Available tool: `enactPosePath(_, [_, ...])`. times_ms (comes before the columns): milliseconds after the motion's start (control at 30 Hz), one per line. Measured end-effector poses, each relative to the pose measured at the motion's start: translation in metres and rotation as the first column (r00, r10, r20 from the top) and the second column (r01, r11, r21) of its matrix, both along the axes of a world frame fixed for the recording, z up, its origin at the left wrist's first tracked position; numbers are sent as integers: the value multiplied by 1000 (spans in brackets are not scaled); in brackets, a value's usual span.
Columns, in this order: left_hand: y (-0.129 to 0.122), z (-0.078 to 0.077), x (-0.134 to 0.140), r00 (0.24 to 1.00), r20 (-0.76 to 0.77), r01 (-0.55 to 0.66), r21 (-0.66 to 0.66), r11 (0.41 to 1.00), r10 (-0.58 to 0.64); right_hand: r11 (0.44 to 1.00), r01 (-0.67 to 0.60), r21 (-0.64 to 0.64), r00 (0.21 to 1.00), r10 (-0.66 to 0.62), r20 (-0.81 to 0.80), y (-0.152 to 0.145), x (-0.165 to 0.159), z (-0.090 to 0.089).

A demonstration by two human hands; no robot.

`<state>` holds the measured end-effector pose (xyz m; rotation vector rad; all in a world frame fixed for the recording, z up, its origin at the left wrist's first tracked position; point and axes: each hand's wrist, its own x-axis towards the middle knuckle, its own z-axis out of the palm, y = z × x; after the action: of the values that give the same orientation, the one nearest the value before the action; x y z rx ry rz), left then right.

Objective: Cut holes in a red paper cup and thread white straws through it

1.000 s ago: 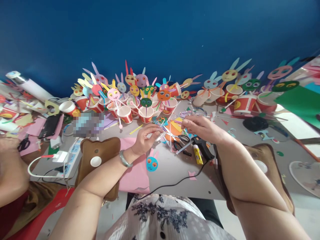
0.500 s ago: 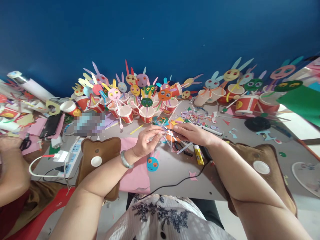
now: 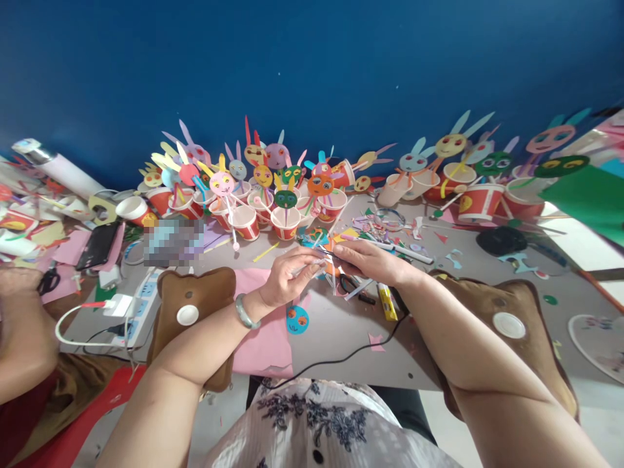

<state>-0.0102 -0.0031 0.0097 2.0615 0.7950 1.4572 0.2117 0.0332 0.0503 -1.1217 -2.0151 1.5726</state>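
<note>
My left hand (image 3: 295,276), with a jade-coloured bangle at the wrist, pinches a small pale paper piece (image 3: 319,262) between thumb and fingers. My right hand (image 3: 373,260) is closed around dark scissors (image 3: 327,253); its fingers hide the handles. The blades point left and meet the paper at my left fingertips. Below the hands lie white paper strips, orange paper and another dark-handled pair of scissors (image 3: 347,284). A blue paper rabbit face (image 3: 297,320) rests on the table beneath my left hand.
Paper cups with rabbit-faced figures (image 3: 286,221) line the blue wall. Brown cushion-like pads (image 3: 195,286) lie under both forearms. A yellow glue stick or knife (image 3: 387,302), a black cable (image 3: 336,361) and a power strip (image 3: 143,305) are around. A co-worker's arm (image 3: 24,325) is at far left.
The scissors have shifted slightly left and their blades look closer together at the paper. My right hand has moved a little left; the left hand stays nearly still.
</note>
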Motion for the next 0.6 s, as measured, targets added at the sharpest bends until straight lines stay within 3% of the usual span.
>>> enactPosePath(600, [-1, 2, 2, 999, 37, 29, -69, 997, -26, 999, 1, 47, 999, -2, 32, -3, -5, 5])
